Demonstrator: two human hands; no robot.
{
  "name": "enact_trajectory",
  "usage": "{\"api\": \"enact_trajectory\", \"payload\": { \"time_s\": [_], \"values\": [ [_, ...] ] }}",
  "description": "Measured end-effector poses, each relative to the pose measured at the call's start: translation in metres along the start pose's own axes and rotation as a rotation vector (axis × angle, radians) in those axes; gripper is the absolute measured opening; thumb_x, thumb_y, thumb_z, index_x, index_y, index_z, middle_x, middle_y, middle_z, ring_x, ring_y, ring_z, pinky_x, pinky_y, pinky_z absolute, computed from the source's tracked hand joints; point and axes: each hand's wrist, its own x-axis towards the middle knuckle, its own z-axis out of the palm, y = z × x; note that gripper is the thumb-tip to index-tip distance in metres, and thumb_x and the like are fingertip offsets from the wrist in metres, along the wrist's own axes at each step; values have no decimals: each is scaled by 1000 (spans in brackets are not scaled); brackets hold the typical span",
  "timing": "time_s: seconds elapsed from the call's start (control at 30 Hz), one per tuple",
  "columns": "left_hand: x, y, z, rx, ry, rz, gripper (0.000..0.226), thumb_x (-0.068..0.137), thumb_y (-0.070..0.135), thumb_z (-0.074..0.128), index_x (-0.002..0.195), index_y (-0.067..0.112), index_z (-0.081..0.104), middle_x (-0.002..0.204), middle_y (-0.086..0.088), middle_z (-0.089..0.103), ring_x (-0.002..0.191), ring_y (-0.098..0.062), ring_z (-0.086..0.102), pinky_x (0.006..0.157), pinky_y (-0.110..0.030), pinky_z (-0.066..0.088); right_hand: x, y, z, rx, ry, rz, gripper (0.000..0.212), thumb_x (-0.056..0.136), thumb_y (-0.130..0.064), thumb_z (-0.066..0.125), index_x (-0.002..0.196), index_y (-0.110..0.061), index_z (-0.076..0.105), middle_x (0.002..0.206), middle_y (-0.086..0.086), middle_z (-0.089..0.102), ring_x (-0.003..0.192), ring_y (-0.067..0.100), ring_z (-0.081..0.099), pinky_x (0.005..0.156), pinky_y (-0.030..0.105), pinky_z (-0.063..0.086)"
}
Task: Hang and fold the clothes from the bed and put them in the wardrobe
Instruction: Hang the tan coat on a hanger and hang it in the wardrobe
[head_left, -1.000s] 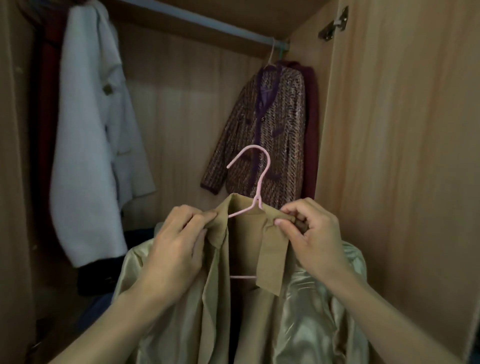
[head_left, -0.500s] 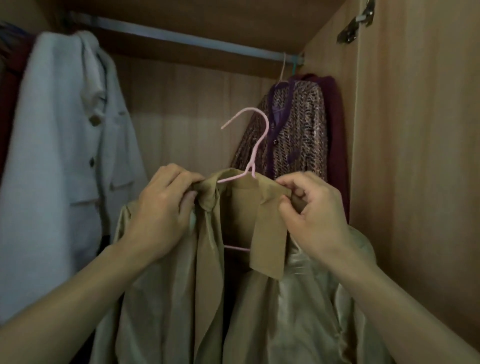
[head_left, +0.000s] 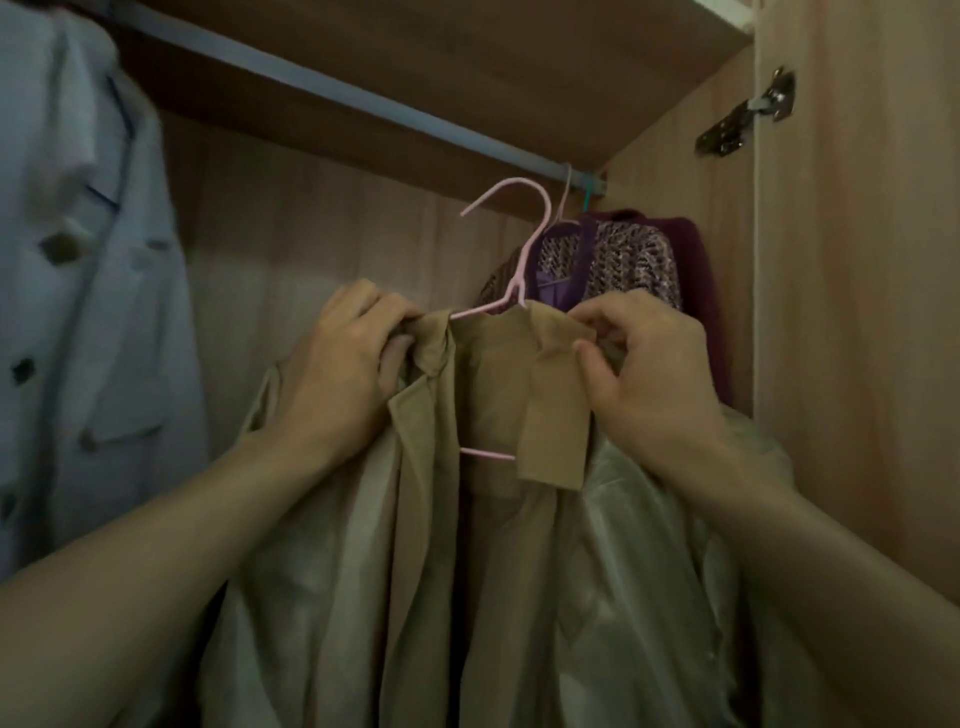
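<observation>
My left hand (head_left: 337, 364) and right hand (head_left: 649, 379) pinch the tan lined coat's (head_left: 498, 395) collar; the pink wire hanger's (head_left: 514, 244) hook sits just below the grey metal rail (head_left: 363, 101), opening leftward.

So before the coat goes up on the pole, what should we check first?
1. Left hand grips the tan coat at its collar: ok.
2. Right hand pinches the other side of the collar: ok.
3. Coat sits on the pink hanger, hook free above the collar: ok.
4. Hook is on the rail: not ok, it is below the rail.
5. Open rail space between the pale jacket and the tweed jacket: ok.
6. Hem hangs clear below: cannot tell, out of view.
</observation>
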Motion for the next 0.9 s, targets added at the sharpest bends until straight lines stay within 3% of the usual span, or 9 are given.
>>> {"api": "enact_trajectory", "payload": {
  "time_s": [0.13, 0.3, 0.5, 0.7, 0.9],
  "values": [
    [35, -31, 30, -46, 63, 60, 14, 87, 12, 55, 98, 15, 64, 95, -3, 54, 90, -22, 50, 73, -39, 42, 36, 16, 17, -116, 40, -14, 17, 82, -4, 68, 96, -13, 69, 90, 3, 63, 81, 14, 55, 76, 31, 47],
    [70, -67, 64, -50, 140, 92, 17, 90, 14, 55, 103, 15, 67, 96, -3, 55, 91, -20, 49, 70, -35, 42, 72, 29, 49, -266, 46, -11, 12, 88, -10, 64, 98, -17, 65, 93, -2, 59, 84, 13, 52, 78, 32, 47],
    [102, -108, 104, -2, 171, 148, 19, 94, 17, 51, 107, 14, 65, 98, -6, 56, 90, -24, 49, 69, -42, 44, 108, 50, 83, -379, 11, -71, 8, 93, -14, 56, 99, -18, 61, 96, -1, 55, 91, 14, 48, 80, 33, 45],
    [131, -133, 154, -12, 236, 166, 15, 93, 11, 55, 104, 12, 65, 99, -8, 57, 88, -17, 45, 66, -32, 35, 136, 83, 118, -491, 94, -208, 8, 90, -7, 57, 96, -7, 61, 97, 12, 56, 88, 28, 50, 74, 43, 46],
    [168, -146, 211, -36, 308, 146, 30, 92, 28, 40, 100, 14, 64, 97, -7, 58, 87, -24, 52, 62, -45, 47, 170, 130, 139, -591, 135, -280, 10, 84, -4, 66, 90, -9, 60, 88, 11, 55, 76, 28, 50, 60, 41, 46]
  ]
}}
